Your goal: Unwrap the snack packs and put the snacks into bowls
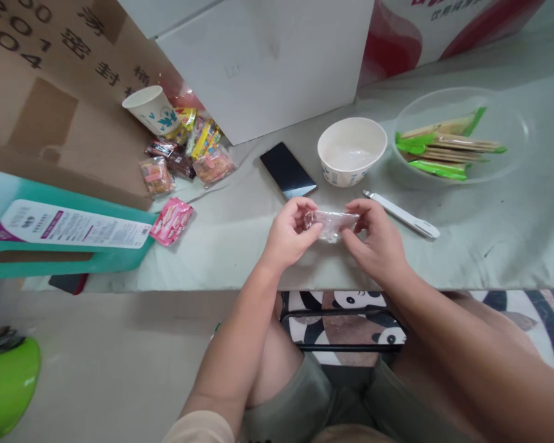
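Bare forearms (237, 347) reach over the table (226, 258); left hand (290, 237) and right hand (378, 240) pinch a clear plastic wrapper (331, 223), near the phone (287, 169) and bowl (344, 175).

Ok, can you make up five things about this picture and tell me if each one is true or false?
1. The left hand and right hand hold clear plastic between them. True.
2. The phone sits inside the white bowl. False: the phone lies on the table beside the white bowl.
3. A pink packet lies by the teal container. True.
4. The see-through bowl holds spoons. False: the see-through bowl holds green-ended packets.
5. A white tool lies on the table. True.
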